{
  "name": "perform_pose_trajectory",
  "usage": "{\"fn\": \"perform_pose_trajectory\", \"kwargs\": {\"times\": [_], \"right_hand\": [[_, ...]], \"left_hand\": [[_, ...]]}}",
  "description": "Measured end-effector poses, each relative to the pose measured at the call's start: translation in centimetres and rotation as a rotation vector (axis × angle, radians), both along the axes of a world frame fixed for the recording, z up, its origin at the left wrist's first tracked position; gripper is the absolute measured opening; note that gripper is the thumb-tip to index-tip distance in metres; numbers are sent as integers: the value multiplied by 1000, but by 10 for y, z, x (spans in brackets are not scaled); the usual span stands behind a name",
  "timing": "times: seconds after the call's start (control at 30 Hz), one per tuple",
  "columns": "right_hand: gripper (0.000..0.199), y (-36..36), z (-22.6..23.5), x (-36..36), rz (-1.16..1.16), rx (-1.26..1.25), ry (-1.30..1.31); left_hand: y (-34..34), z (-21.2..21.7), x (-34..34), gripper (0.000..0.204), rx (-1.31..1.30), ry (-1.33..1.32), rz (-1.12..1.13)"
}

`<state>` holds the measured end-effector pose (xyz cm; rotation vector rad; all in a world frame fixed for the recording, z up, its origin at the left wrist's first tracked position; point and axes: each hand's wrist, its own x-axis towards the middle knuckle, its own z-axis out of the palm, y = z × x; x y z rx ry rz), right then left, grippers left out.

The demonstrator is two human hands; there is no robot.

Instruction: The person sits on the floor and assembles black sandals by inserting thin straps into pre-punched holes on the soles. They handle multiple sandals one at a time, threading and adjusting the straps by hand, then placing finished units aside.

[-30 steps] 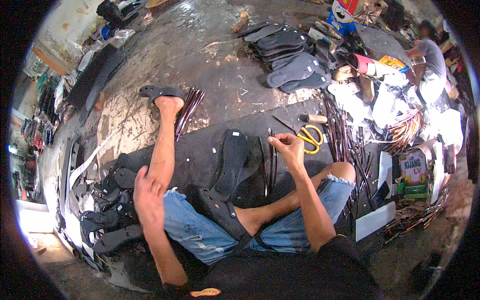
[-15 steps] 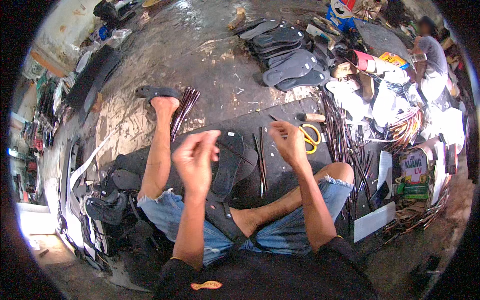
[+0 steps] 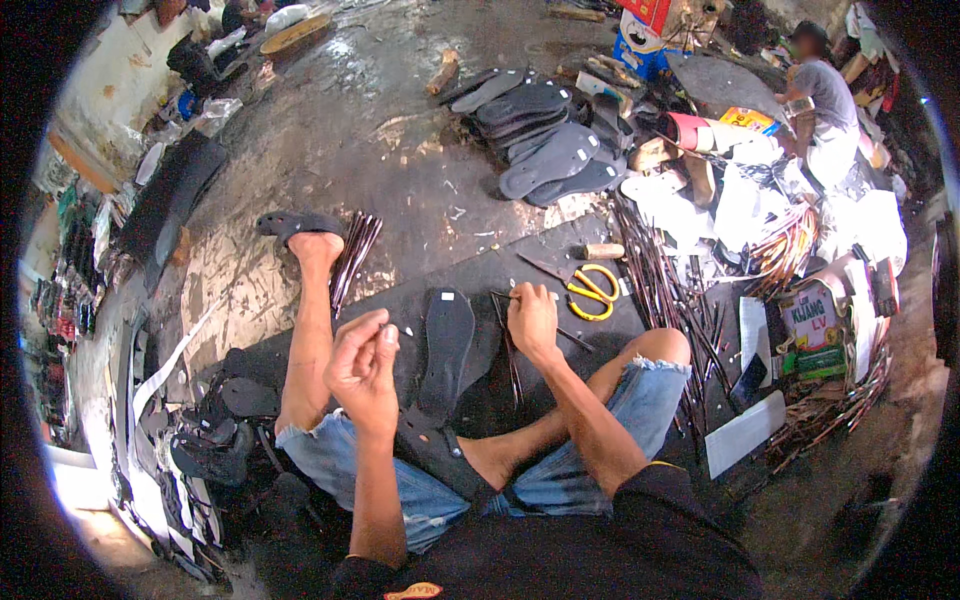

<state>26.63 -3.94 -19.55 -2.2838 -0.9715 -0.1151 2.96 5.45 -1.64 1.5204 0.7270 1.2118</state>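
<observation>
My left hand (image 3: 362, 370) is raised over my left thigh, thumb and fingers pressed together; whether something small sits in them I cannot make out. To its right, a dark sandal sole (image 3: 447, 345) with a small white label lies over another dark sole on the black mat. My right hand (image 3: 533, 318) is closed at a thin dark strip (image 3: 575, 340), which sticks out on both sides of the fingers. Several similar strips (image 3: 515, 375) lie just below that hand. Scissors with yellow handles (image 3: 593, 292) rest beyond it, beside a short wooden cylinder (image 3: 602, 251).
Stacked dark soles (image 3: 550, 160) lie at the far right of centre. A long bundle of dark strips (image 3: 655, 260) runs past my right knee. Loose sandals (image 3: 215, 450) heap on the left. Another person (image 3: 825, 100) sits at the far right among white bags.
The dark strip that slanted from my left hand over the sole is now at my right hand. My left hand has drawn back lower; the right has moved left and down.
</observation>
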Motion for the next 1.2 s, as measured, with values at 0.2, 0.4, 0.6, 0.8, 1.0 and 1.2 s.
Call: {"fn": "perform_pose_trajectory", "kwargs": {"times": [0.2, 0.4, 0.6, 0.8, 1.0, 1.2], "right_hand": [[17, -32, 166, -53, 381, 656, 885], [16, -38, 204, -74, 463, 617, 533], [22, -33, 189, -80, 499, 627, 586], [25, -39, 195, -67, 534, 363, 100], [16, -24, 164, -42, 407, 208, -125], [16, -30, 162, -35, 391, 168, -40]], "left_hand": [[-23, 20, 22, 19, -51, 50, -118], [-34, 32, 29, 23, -167, -45, -243], [-32, 28, 29, 21, -156, -40, -191], [-20, 4, 36, 20, -505, 75, -257], [56, -187, 16, 82, -188, 694, 47], [62, -169, 22, 60, -115, 810, -116]]}}
